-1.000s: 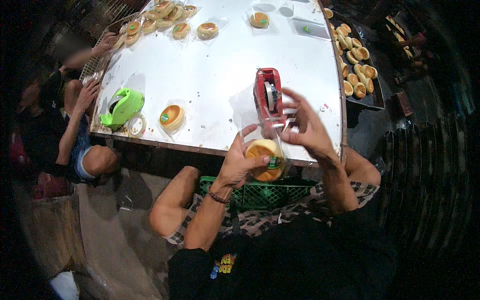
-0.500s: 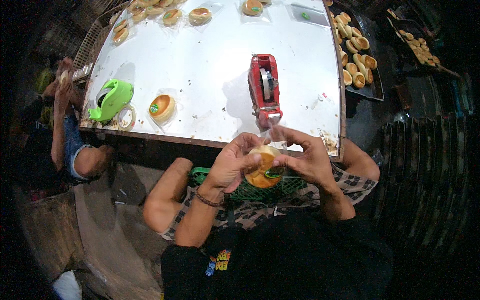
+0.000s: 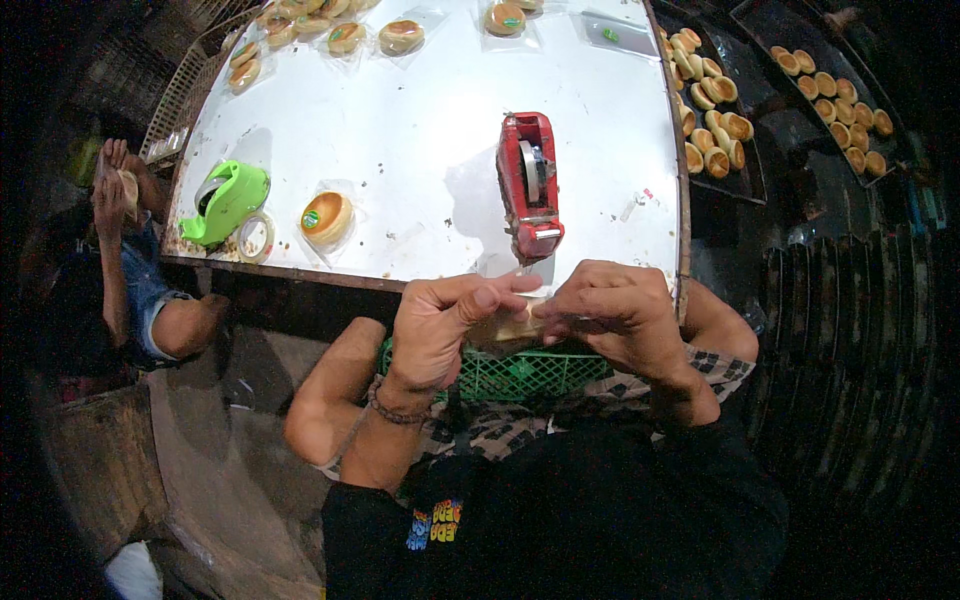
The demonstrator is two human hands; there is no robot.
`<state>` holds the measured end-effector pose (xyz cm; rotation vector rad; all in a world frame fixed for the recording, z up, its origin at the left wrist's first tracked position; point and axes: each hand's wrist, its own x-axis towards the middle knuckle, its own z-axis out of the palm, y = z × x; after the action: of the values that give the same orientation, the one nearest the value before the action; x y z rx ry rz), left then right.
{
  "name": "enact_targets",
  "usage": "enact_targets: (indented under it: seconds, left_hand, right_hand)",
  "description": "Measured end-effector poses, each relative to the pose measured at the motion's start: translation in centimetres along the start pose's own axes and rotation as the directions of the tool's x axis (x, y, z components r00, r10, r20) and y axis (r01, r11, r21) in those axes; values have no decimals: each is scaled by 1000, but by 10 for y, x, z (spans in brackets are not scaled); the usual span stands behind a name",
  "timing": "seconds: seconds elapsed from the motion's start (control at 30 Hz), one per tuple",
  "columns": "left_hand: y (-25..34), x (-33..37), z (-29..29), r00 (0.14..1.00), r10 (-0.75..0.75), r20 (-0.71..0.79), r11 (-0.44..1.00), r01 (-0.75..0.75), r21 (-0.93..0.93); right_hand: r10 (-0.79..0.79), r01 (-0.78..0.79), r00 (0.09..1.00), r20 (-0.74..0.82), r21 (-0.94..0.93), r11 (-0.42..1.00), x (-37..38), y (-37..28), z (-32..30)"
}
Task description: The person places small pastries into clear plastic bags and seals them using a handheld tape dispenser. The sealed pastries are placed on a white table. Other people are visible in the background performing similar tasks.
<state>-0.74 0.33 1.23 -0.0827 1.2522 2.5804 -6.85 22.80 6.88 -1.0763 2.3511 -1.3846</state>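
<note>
Your pale bun (image 3: 510, 327) sits in a clear plastic bag (image 3: 488, 338), held between your left hand (image 3: 438, 322) and right hand (image 3: 625, 312); it seems tipped edge-on, though much is hidden.

Near bun (image 3: 515, 325): pale yel., clear bag (image 3: 512, 341). Right tape disp. (image 3: 511, 185): red w/ dk scuffs; roll (image 3: 530, 172) pale grey. Left disp. (image 3: 235, 208): lime grn. Left bun (image 3: 332, 215): golden-brn top, cream side, grn sticker (image 3: 312, 218). Tabletop (image 3: 400, 150): white w/ brn specks. Crate (image 3: 530, 375): grn. Near shorts (image 3: 480, 435): blk & beige check. Shirt (image 3: 600, 510): blk w/ blue, yel. & orange print (image 3: 435, 525). Bracelet (image 3: 398, 412): dk brn. Far-right buns (image 3: 851, 137): golden-brn tops. Left person's shorts (image 3: 158, 312): blue, pale hem.
</note>
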Motion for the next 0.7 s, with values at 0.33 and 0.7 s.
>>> enact_targets:
  seconds: [0.33, 0.7]
  left_hand:
    - [22, 6, 6, 998, -63, -26, 987, 66, 146]
    - [20, 15, 27, 858, 461, 228, 415, -435, 799]
  right_hand:
    - [-60, 55, 995, 78, 64, 996, 4, -4, -15]
    - [-162, 166, 971, -173, 10, 986, 9, 14, -12]
